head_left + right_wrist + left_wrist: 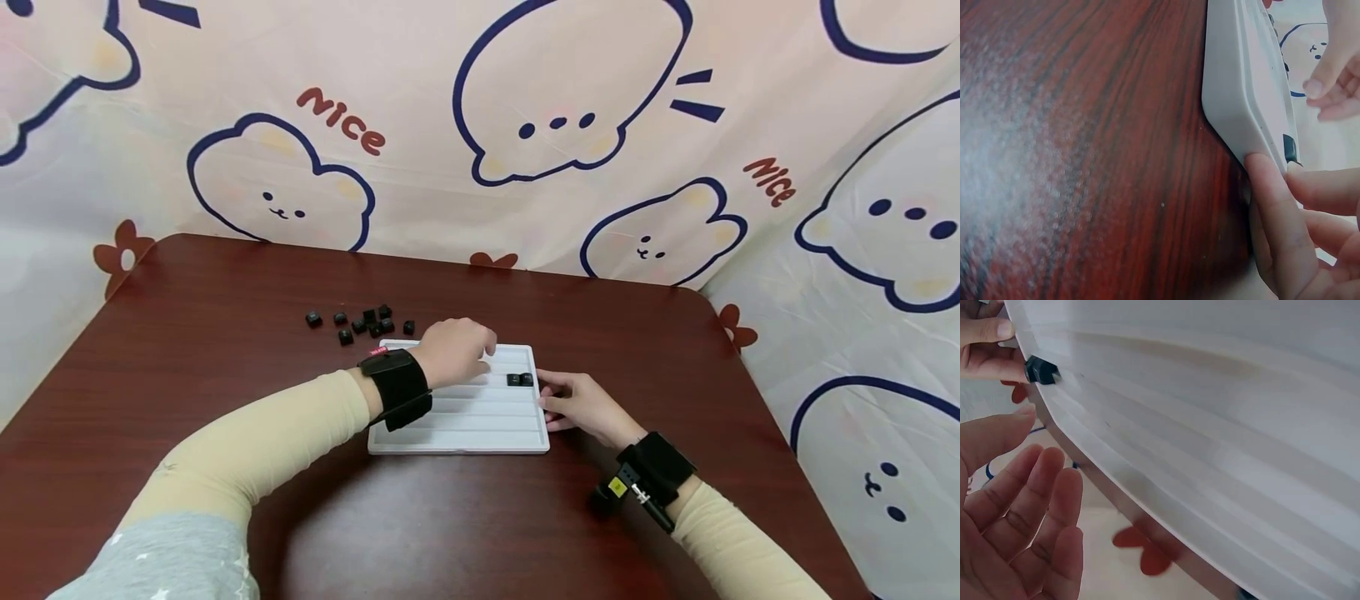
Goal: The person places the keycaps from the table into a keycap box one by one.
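A white ridged tray (457, 423) lies on the table, its inside split into long rows. Two small black blocks (520, 379), shaped like keycaps, sit side by side in one row against the right wall. Above the tray's upper part is my left hand (459, 350), palm hollow and holding nothing; its loosely bent fingers (1044, 481) show in the left wrist view. My right hand (581, 404) holds the tray's right edge. In the right wrist view one finger (1266, 187) lies along the outer wall, with another fingertip at the rim beside a black block (1290, 148).
Several loose black blocks (372, 323) are scattered on the dark wooden table (465, 517) beyond the tray's far left corner. A red tag (378, 351) shows at that corner. A printed curtain (420, 200) hangs behind the table and along its sides.
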{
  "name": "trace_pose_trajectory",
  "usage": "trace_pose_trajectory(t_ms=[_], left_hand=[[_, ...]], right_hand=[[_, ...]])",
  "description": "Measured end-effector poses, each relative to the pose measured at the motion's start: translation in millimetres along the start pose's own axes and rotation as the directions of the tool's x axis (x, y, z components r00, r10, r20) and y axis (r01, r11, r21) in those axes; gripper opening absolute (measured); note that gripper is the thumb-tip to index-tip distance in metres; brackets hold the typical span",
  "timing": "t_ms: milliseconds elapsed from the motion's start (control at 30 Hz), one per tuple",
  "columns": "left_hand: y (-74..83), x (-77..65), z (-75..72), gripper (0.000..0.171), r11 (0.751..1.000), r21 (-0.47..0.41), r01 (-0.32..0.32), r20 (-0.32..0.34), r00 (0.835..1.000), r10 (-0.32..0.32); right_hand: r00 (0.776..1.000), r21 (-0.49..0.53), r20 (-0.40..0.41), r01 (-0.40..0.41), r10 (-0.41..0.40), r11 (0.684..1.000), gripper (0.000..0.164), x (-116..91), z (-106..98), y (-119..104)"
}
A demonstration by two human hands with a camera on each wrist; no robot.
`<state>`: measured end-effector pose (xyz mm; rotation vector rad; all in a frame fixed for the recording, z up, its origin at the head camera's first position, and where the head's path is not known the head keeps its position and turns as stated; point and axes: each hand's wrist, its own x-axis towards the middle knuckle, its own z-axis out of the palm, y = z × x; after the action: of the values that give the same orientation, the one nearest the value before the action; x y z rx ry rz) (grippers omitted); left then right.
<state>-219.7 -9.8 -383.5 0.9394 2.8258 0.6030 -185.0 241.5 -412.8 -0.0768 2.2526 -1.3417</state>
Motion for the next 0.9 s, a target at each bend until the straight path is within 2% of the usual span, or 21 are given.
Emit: trace_pose_trajectory(t_ms=[333, 633, 767, 900], left_hand=[[-35.1, -25.7, -19.1, 0.016, 0.995, -0.027, 0.091, -0.085, 0.992, -0.093], [-55.7, -45.9, -41.6, 0.019, 0.976, -0.109, 0.19, -0.16, 0.966, -0.206], [-66.1, -55.6, -46.5, 0.019, 0.972, -0.133, 0.194, -0.182, 0.959, -0.216], [-79.1, -65.4, -48.5, 0.02, 0.972, -0.161, 0.168, -0.184, 0.963, -0.197]], right_hand=[[1.0, -0.017, -0.008, -0.002, 0.002, 1.0, 0.058, 0, -1, 2], [1.0, -0.006, -0.013, -0.003, 0.003, 1.0, 0.057, 3, -1, 4], [1.0, -0.004, -0.006, 0.001, -0.001, 1.0, 0.058, 4, -1, 5], [1.0, -0.007, -0.002, 0.004, -0.004, 1.0, 0.058, 4, -2, 3]])
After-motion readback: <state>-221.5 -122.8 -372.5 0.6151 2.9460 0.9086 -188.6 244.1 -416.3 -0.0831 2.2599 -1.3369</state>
